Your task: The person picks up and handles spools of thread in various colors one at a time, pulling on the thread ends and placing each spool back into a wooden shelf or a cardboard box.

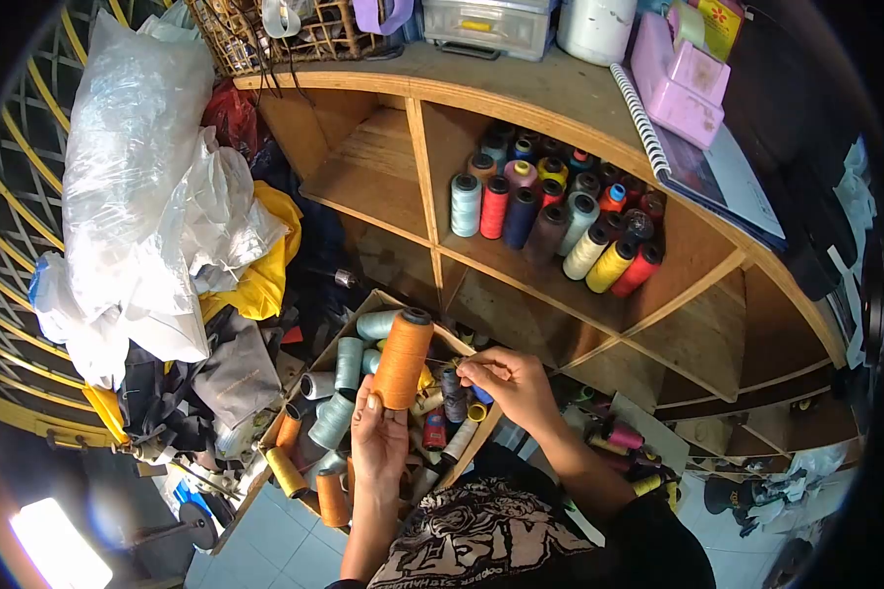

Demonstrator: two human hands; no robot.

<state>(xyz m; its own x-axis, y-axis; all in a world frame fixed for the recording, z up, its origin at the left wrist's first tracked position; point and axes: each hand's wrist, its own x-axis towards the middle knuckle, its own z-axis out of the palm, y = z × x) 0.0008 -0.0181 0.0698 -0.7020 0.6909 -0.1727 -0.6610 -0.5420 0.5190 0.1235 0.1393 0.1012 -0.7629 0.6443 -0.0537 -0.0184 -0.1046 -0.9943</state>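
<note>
My left hand (378,447) is wrapped round the lower part of a large orange thread cone (405,361), held upright with its dark top end up. To its right, my right hand (513,391) has thumb and fingertips pinched together; whatever lies between them is too small to make out. Both hands are over a box (481,438) full of thread cones. Among these are pale teal cones (332,422), a dark grey cone (454,398) just below my right fingertips, a red spool (435,430), a yellow cone (286,473) and another orange cone (332,499).
Ahead, a curved wooden shelf (383,201) has one compartment with several upright thread cones (521,218). On its top stand a wicker basket (241,44), a clear plastic case (486,27) and a pink tape dispenser (673,83). Plastic bags (138,147) pile up at left.
</note>
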